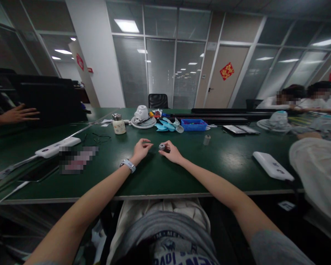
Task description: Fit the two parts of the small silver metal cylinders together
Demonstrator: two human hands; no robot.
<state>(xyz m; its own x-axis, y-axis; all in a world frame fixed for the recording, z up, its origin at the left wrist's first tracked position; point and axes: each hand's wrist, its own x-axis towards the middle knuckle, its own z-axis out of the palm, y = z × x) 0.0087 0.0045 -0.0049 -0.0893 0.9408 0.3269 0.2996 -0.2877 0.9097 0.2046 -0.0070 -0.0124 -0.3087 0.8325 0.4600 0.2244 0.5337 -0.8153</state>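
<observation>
R hand [172, 152] is curled in, thumb & fingertips closed round a small metal cylinder [162, 147], which looks upright or nearly so, straight ahead of the person on the desk [154, 180]; can't tell if its base touches the top or is just off it. L hand [142, 149] is part open, thumb & fingers apart, nothing in it, just beside the cylinder w/ a gap btwn; a watch [128, 165] is on that wrist.

Step in hand, as I read it: gripping & positioning the cylinder. Next move prob. calls for a steady R pinch and, if L hand is to help, bringing its fingertips across the gap w/o a knock.

Further out, R side: a second cylinder [207, 140] stands upright, well apart from both hands. Toward the back, L to R: flask [119, 126], white fan part [141, 113] by a round grille [143, 123], blue blades [165, 126], blue tray [193, 127] w/ bits too small to ID. Far R: white block [273, 165] nr a co-worker's sleeve [310, 160]. Far L: another person's hand [20, 114], fingers spread.
</observation>
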